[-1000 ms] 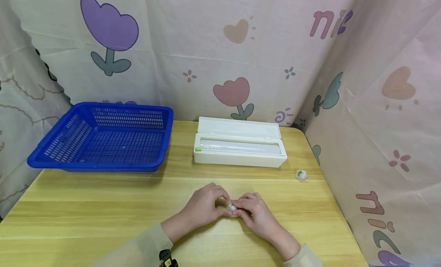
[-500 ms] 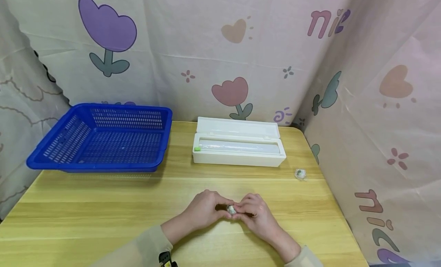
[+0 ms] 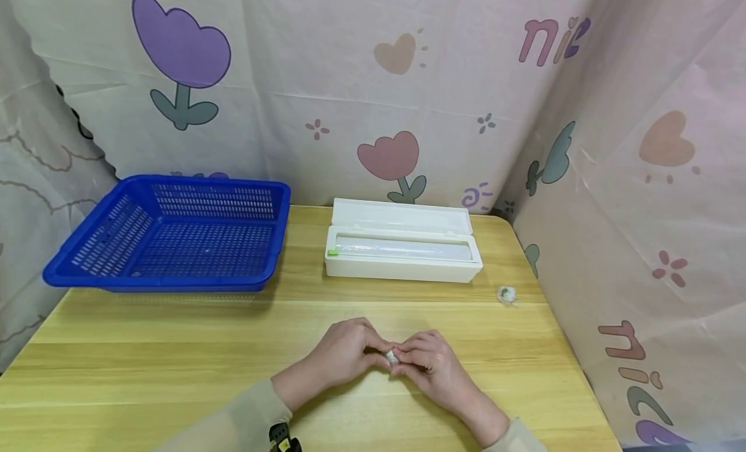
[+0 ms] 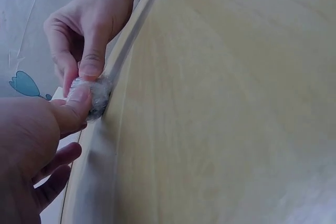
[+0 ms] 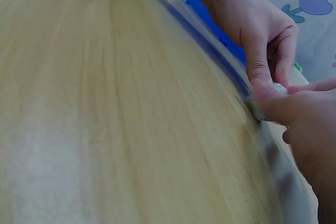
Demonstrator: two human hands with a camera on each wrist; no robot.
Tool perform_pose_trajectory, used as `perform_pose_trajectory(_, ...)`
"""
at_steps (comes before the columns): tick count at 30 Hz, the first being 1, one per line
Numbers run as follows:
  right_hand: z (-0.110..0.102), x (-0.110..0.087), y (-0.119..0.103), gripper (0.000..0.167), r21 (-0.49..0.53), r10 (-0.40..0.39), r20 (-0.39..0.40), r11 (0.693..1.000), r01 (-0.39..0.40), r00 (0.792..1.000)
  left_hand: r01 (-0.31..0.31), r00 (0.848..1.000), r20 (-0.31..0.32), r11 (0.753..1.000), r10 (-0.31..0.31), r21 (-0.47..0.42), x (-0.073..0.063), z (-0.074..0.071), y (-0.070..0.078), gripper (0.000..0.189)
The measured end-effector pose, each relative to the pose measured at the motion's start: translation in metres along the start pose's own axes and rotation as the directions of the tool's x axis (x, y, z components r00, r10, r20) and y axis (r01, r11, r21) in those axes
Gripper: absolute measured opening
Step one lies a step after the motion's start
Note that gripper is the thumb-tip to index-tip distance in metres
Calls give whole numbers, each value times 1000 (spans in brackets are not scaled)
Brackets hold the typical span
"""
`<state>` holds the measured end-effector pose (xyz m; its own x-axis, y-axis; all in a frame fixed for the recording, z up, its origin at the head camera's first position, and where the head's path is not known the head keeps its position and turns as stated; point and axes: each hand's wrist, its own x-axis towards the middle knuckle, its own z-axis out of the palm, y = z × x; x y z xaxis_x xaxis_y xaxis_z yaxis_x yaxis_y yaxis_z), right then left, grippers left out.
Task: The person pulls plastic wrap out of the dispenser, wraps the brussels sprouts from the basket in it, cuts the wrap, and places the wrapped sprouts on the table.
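Observation:
Between both hands, low over the middle of the table, is a small whitish bundle [image 3: 392,359] wrapped in crinkled clear plastic film. My left hand [image 3: 342,350] pinches it from the left with thumb and fingertips. From the right, the right hand [image 3: 432,361] pinches the same bundle, so the fingertips of both hands nearly meet. The left wrist view shows the shiny film of the bundle [image 4: 100,97] under the two thumbs. In the right wrist view, fingers cover most of the bundle [image 5: 256,107]. What is inside the film cannot be made out.
A second small wrapped bundle [image 3: 507,295] lies near the table's right edge. Behind the hands stands a white cling film dispenser [image 3: 402,269], lid raised, with a green slider [image 3: 333,252]. To the back left is a blue plastic basket [image 3: 163,284] on the wooden table [image 3: 175,348].
The fingers of both hands have shifted their grip around the bundle, turning it slightly between them. The hands stay in about the same place.

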<state>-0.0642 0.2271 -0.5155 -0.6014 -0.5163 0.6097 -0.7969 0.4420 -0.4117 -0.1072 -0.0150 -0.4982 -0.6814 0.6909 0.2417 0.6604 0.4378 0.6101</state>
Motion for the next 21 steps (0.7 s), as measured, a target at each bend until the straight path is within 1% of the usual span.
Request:
perform_pose_trajectory(3, -1, 1, 1, 33, -15, -3, 7, 1000, 4, 1000, -11, 1000, -11, 1000, 11, 15, 2, -1, -1, 31)
perform_pose_trajectory(9, -1, 2, 2, 29, -5, -7, 15, 1000, 7, 1000, -34, 999, -22, 998, 35, 49, 3, 0, 0, 28)
perform_pose_trajectory(16, 1, 4, 1, 26, 17, -68, 19, 998, 68, 997, -19, 1000, -6, 999, 19, 46, 3, 0, 2, 20)
perform_pose_trajectory(21, 2, 4, 1, 28, 43, -83, 9, 996, 82, 997, -24, 1000, -4, 999, 24, 41, 3, -1, 2, 19)
